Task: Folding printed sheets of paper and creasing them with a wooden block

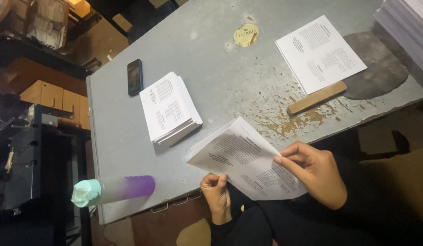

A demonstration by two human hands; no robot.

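**A:** What does the head view show at the grey table (211, 68)?

**B:** A person folds a printed sheet (245, 159) that overhangs the table's near edge. The left hand (216, 191) pinches the sheet's lower edge between thumb and fingers, closed on the paper. The right hand (314, 171) lies on top of the sheet's right part, fingertips pressing it down, thumb tucked under the edge; it too grips the paper.

**A:** And the rest of the surface?

**B:** A stack of folded printed sheets (170, 107) sits near the middle of the table, well apart from the hands. A dark phone (134, 76) lies just beside that stack, toward the far left corner. A flat pile of unfolded printed sheets (320, 52) rests toward the right side, with a wooden strip (316, 97) touching its near edge. A round yellow sticker (246, 35) marks the far part of the top, and paint has flaked away near the front edge. A bottle (113, 190) with a mint cap and purple body lies on its side at the near left corner.
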